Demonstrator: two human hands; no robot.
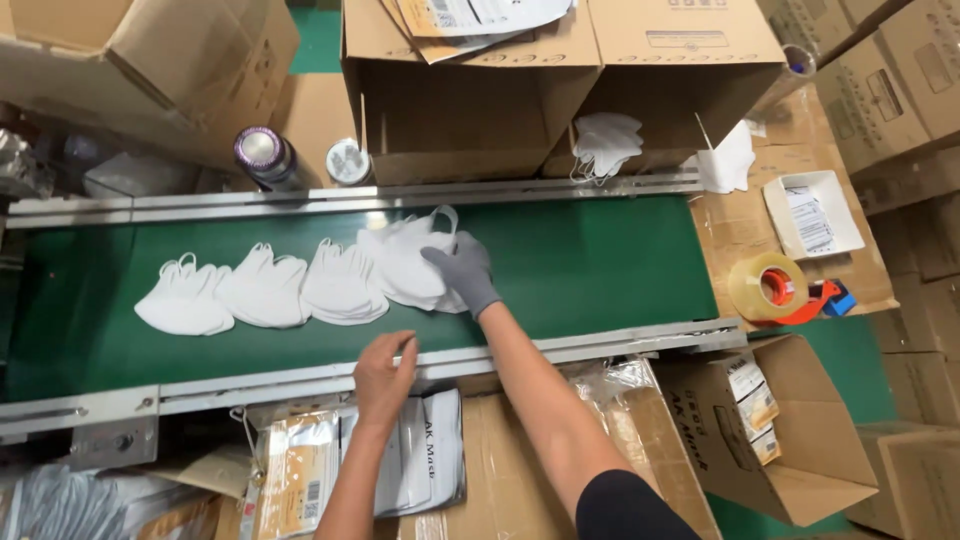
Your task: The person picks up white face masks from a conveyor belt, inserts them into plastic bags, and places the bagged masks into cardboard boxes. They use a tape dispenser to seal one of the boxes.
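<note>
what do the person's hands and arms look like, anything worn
The right hand wears a snug grey knit glove ending at the wrist; its forearm is bare up to a dark, close-fitting sleeve at the upper arm. The left hand is ungloved, its forearm bare, with no watch or ring visible.

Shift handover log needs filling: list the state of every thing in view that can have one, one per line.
Right hand: gloved, pressed on the rightmost mask pile.
Left hand: bare, at the belt's near rail.
Four mask piles: flat, overlapping in a row on the green belt.
Cardboard box: open, on its side.
Tape roll: on its dispenser.
</note>
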